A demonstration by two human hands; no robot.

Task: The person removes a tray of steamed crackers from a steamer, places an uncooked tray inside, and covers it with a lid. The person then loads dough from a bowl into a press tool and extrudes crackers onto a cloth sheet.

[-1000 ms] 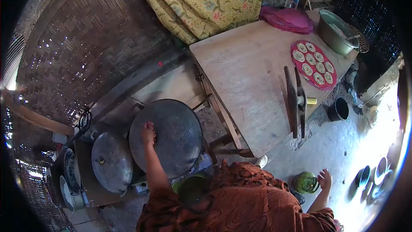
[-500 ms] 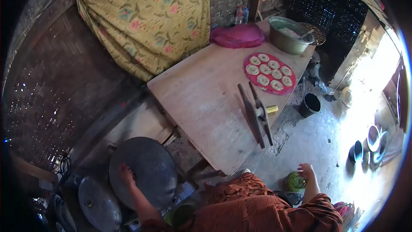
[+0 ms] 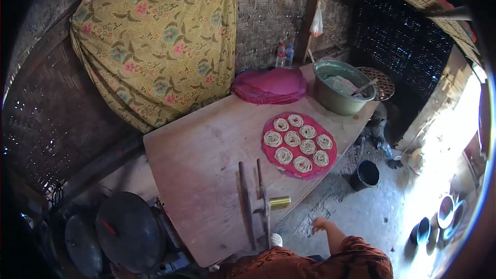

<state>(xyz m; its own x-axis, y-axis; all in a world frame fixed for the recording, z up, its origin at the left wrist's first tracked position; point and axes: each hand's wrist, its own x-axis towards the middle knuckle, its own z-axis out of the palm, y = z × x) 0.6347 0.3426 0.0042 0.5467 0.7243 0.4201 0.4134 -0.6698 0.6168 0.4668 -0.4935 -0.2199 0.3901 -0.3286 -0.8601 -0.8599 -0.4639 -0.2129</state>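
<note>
My right hand (image 3: 321,225) hangs in the air past the table's right edge. It holds nothing, and its fingers are loosely bent and apart. My left hand is out of view. Nearest to the right hand is a wooden press (image 3: 266,217) with long handles and a brass cylinder (image 3: 280,202), lying at the table's near right side. Beyond it, several coiled noodle nests (image 3: 292,138) rest on a round pink mat (image 3: 298,171). The wooden table (image 3: 201,186) stretches out ahead of me.
A stack of pink mats (image 3: 269,87) and a green basin (image 3: 338,104), with dough-like contents and a utensil, stand at the table's far end. Large dark lids (image 3: 129,232) are at lower left. A black bucket (image 3: 365,175) stands on the floor. Patterned cloth (image 3: 160,51) covers the wall.
My view has moved closer to the table. My left hand, earlier over the large dark lid, has left the view. My right hand now appears nearer to the press.
</note>
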